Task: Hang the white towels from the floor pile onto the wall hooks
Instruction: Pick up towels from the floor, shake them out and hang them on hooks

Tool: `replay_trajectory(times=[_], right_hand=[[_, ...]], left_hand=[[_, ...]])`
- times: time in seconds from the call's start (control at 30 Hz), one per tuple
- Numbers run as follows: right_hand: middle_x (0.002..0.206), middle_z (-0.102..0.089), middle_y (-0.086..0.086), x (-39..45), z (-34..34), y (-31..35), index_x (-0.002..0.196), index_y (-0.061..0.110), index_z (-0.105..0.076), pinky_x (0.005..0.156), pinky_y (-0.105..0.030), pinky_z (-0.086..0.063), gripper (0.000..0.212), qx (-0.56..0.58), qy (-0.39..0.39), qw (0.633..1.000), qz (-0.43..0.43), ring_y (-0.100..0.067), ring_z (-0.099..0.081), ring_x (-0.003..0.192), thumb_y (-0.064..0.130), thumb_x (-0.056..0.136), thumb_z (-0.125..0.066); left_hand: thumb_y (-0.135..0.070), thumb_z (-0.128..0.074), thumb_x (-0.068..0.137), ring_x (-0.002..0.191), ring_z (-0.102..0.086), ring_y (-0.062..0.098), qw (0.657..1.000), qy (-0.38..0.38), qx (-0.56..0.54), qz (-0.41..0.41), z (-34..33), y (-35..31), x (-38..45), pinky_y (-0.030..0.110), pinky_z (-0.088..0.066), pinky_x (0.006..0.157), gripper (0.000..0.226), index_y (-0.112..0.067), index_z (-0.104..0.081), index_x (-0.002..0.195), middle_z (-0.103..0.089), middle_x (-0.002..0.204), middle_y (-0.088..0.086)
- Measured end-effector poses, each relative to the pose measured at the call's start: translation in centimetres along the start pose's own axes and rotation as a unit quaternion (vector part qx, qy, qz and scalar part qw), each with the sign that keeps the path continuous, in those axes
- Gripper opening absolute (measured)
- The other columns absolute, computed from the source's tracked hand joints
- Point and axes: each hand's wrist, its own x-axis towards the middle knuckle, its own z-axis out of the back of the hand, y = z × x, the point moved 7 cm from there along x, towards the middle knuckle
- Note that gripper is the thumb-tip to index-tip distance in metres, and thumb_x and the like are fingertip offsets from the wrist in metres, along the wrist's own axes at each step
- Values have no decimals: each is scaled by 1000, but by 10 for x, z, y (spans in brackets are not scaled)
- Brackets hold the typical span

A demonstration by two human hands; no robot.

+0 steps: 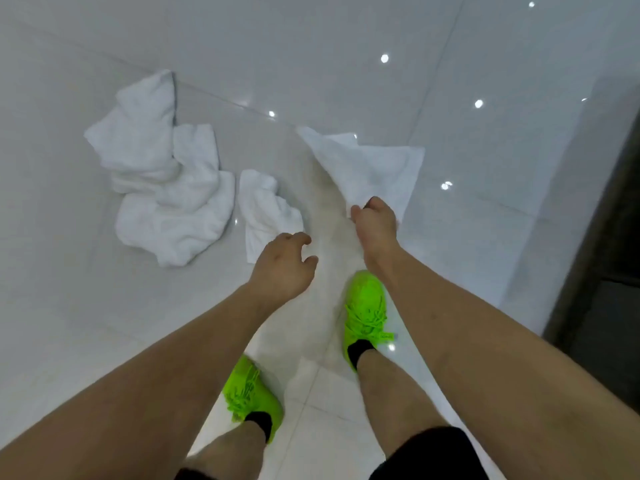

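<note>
The held towel (367, 168) is showing plain white, with no stripe or print, its lower stretch blurring into a pale beige-grey. The floor pile (166, 188) is showing the same plain white, with soft grey shading in its folds, and the small towel (266, 213) beside it is matching it. The floor tiles (450, 81) are gleaming pale grey-white, crossed by thin darker grout lines and dotted with bright white light spots. The left shoe (251, 393) and right shoe (365, 306) are glowing neon green, laces included, above black socks (259, 419). A dark grey-brown strip (609, 237) is running down the right edge.
</note>
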Motion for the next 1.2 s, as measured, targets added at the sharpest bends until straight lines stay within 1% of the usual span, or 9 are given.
replay_trajectory(times=[0.27, 0.47, 0.57, 0.67, 0.73, 0.87, 1.0, 1.13, 1.2], right_hand=[[84, -62, -10, -215, 103, 187, 90, 4, -60, 73, -45, -56, 17, 59, 29, 991, 116, -25, -60, 75, 6, 85, -43], [62, -54, 16, -415, 175, 261, 56, 28, -57, 62, -28, -40, 37, 21, 26, 973, 227, -13, -53, 67, 48, 87, -60], [90, -73, 6, -501, 216, 270, 82, 21, -75, 72, -35, -54, 64, 8, 28, 967, 255, -20, -71, 82, 81, 60, -66], [81, -71, 0, -582, 264, 270, 75, 14, -67, 62, -31, -51, 60, -29, -11, 948, 317, -21, -68, 71, 70, 58, -80], [71, -63, 7, -622, 301, 262, 72, 20, -60, 57, -25, -43, 56, -116, -74, 930, 341, -11, -60, 63, 63, 50, -87], [84, -64, 3, -663, 365, 212, 78, 21, -58, 62, -31, -53, 45, -387, -190, 864, 260, -14, -63, 73, 48, 53, -85], [79, -61, 1, -702, 434, 154, 73, 19, -59, 58, -28, -41, 26, -394, -270, 842, 251, -17, -59, 75, 39, 73, -76], [66, -66, 9, -767, 482, 139, 68, 23, -68, 57, -23, -45, 17, -202, -268, 863, 378, -9, -64, 68, 34, 75, -78], [57, -63, 11, -803, 500, 136, 63, 21, -68, 52, -22, -44, 26, -137, -273, 844, 440, -3, -61, 57, 41, 66, -84]], left_hand=[[-30, -53, 93, 121, -49, 26, 980, -103, 41, -167, 198, -180, -148, 29, -36, 93, 45, -21, -47, 137, -48, 137, 8], [-17, -54, 93, 138, -35, 17, 924, -87, 61, -366, 287, -294, -307, 24, -29, 102, 72, -42, -18, 150, -32, 154, -11], [-26, -66, 83, 118, -54, 14, 904, -8, 45, -426, 289, -338, -392, 24, -46, 87, 60, -48, -42, 133, -59, 130, -12], [-30, -64, 80, 80, -62, 16, 883, -37, 30, -467, 290, -370, -474, 26, -49, 62, 8, -39, -64, 79, -67, 81, -6], [-25, -57, 81, 76, -61, 15, 872, -88, 44, -479, 294, -385, -514, 26, -48, 60, 14, -32, -65, 72, -64, 77, -8], [-12, -44, 75, 82, -61, 21, 852, -176, 5, -493, 315, -402, -585, 31, -53, 70, 29, -25, -69, 81, -66, 82, -3], [-14, -44, 78, 93, -58, 31, 849, -240, -29, -470, 312, -412, -637, 37, -52, 82, 28, -22, -67, 91, -66, 96, 6], [-25, -81, 70, 110, -54, 15, 847, -47, 78, -525, 205, -439, -695, 26, -45, 92, 68, -33, -51, 131, -56, 123, -8], [-30, -85, 65, 104, -59, 14, 836, 20, 88, -542, 141, -451, -726, 28, -50, 88, 68, -35, -55, 126, -61, 115, -9]])
